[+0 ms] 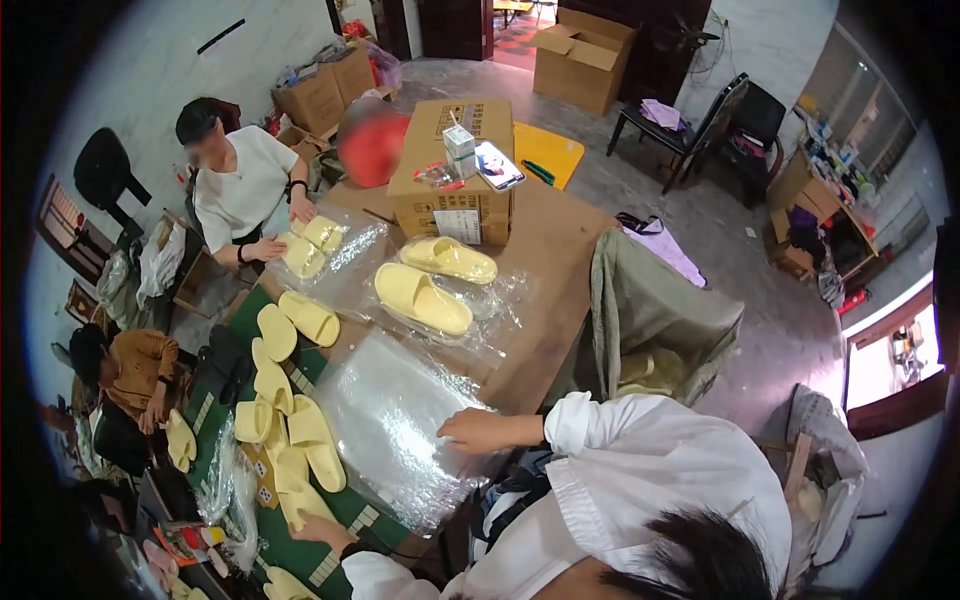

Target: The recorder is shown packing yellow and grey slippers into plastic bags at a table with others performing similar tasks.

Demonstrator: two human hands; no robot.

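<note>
My left hand is at the near end of a pale yellow slipper, with its fingers closed on that end. Around this slipper lie several more yellow slippers, some overlapping. My right hand rests on a stack of clear plastic bags, its fingers stretched out over the bags' right side and nothing visibly gripped. Beyond the stack, a pair of yellow slippers lies on clear plastic wrap.
A cardboard box on the table bears a phone and a small white carton. Across the table a person in white handles bagged slippers. Another person in brown sits at the left. A grey-green sack stands at the right.
</note>
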